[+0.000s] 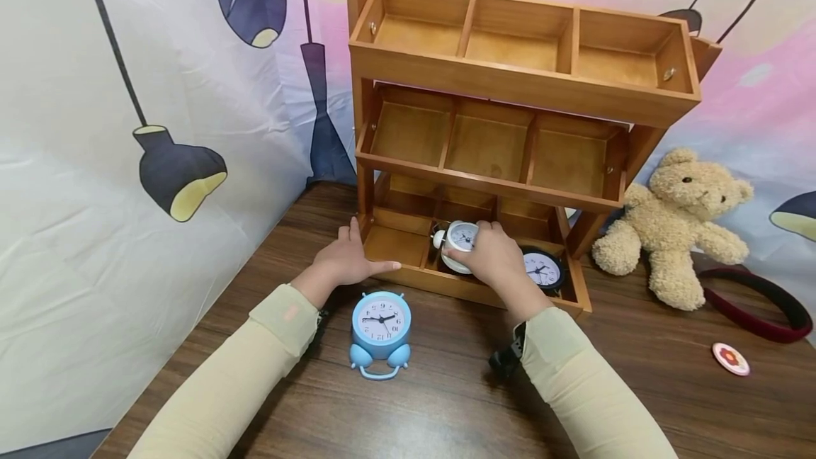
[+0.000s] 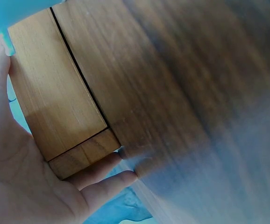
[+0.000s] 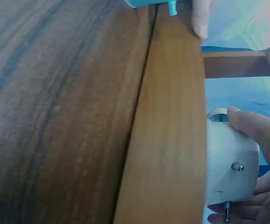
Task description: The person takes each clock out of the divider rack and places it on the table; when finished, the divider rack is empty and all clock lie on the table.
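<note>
My right hand (image 1: 496, 255) grips a white twin-bell alarm clock (image 1: 460, 236) in the middle compartment of the wooden rack's bottom tier. The right wrist view shows the thumb on the clock's casing (image 3: 230, 161) near its handle, with the other fingers around the far side. My left hand (image 1: 343, 261) rests against the front left corner of the wooden rack (image 1: 523, 91), thumb stretched along the front board and the other fingers straight along the side. A light blue twin-bell alarm clock (image 1: 381, 321) lies on the table just in front of the rack, its bells toward me.
A black-rimmed clock (image 1: 542, 269) sits in the bottom tier's right compartment. To the rack's right are a teddy bear (image 1: 683, 222), a dark red headband (image 1: 758, 321) and a round flower badge (image 1: 730, 359) on the wooden table (image 1: 440, 402). A printed cloth hangs behind.
</note>
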